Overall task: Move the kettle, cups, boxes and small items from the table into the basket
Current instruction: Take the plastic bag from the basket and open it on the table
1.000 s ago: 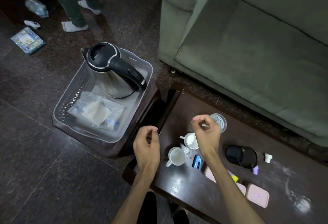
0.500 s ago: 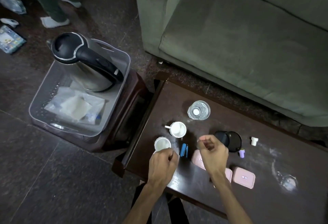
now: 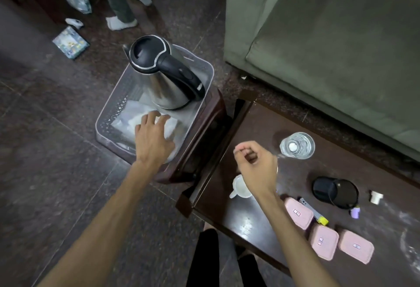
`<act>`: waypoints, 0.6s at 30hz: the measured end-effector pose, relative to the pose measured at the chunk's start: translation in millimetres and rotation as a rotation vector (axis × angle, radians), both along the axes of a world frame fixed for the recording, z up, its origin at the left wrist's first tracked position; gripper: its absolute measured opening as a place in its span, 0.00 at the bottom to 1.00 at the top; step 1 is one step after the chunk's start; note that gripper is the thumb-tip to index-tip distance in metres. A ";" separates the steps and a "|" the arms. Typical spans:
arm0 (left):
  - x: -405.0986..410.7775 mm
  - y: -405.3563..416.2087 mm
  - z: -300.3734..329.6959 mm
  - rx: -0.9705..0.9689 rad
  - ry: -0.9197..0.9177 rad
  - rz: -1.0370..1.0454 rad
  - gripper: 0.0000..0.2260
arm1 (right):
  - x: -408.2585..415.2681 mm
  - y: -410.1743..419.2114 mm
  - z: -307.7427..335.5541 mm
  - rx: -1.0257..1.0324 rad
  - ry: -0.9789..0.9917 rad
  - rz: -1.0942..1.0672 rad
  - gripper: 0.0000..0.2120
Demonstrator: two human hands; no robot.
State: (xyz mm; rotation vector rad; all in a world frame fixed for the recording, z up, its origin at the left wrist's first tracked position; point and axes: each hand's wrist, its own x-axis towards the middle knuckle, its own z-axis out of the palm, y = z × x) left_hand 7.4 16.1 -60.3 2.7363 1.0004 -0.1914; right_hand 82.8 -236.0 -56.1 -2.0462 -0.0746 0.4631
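Kettle point(image 3: 163, 75) already crowds the basket point(image 3: 210, 70). Left hand point(image 3: 154, 137) is spread inside, nothing visibly gripped; right hand point(image 3: 256, 166) is curled above the cup point(image 3: 241, 187), contents unclear, so a knock is possible.
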 end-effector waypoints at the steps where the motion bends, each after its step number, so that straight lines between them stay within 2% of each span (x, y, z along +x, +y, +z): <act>1: 3.4 8.3 -3.9 0.016 0.131 -0.008 0.28 | 0.2 5.2 0.7 0.002 -0.005 0.003 0.07; 3: 5.5 13.6 -12.3 0.054 0.326 -0.008 0.30 | 0.9 11.0 0.4 0.011 -0.018 0.004 0.08; 5: 2.9 12.2 -19.7 0.073 0.385 0.006 0.30 | 0.5 13.7 0.8 0.018 -0.010 -0.001 0.07; 8: 0.8 11.3 -26.5 0.034 0.321 0.037 0.26 | -0.8 16.2 0.5 0.018 0.017 -0.001 0.05; 14: -9.6 23.3 -34.1 0.018 0.239 -0.007 0.16 | -5.3 32.0 3.7 0.108 0.105 -0.011 0.06; 18: -19.1 27.4 -23.9 -0.005 0.041 0.070 0.07 | -12.2 48.4 9.2 0.143 0.181 0.007 0.05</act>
